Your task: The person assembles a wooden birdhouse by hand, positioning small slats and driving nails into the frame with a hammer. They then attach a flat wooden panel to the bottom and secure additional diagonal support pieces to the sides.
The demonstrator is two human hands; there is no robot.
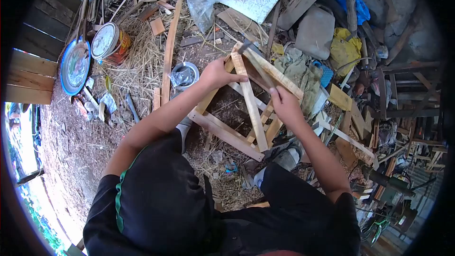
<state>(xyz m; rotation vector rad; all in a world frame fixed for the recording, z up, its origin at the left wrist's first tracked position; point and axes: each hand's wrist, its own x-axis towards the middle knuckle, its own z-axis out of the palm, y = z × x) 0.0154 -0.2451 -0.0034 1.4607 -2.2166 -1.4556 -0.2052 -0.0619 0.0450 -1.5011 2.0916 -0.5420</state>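
Observation:
A wooden frame [227, 135] of pale strips, like a stool frame, stands on the ground between my feet. My left hand [219, 73] is closed round its upper left corner, the thumb lying across a light slat [250, 99] that slants down to the near rail. In my right hand [285, 104] is a hammer [262, 69], gripped by its wooden handle. The dark hammer head sits right at the frame's top corner, over the slat's upper end. My right fingers wrap the handle's lower end, close to the frame's right side.
A metal bowl [193, 84] with a plastic bag stands left of the frame. Farther left are a paint bucket [105, 40] and a blue-rimmed basin [66, 68]. A long plank [171, 50] lies on straw. Cloth [296, 73], a jerrycan [315, 33] and wood scraps crowd the right.

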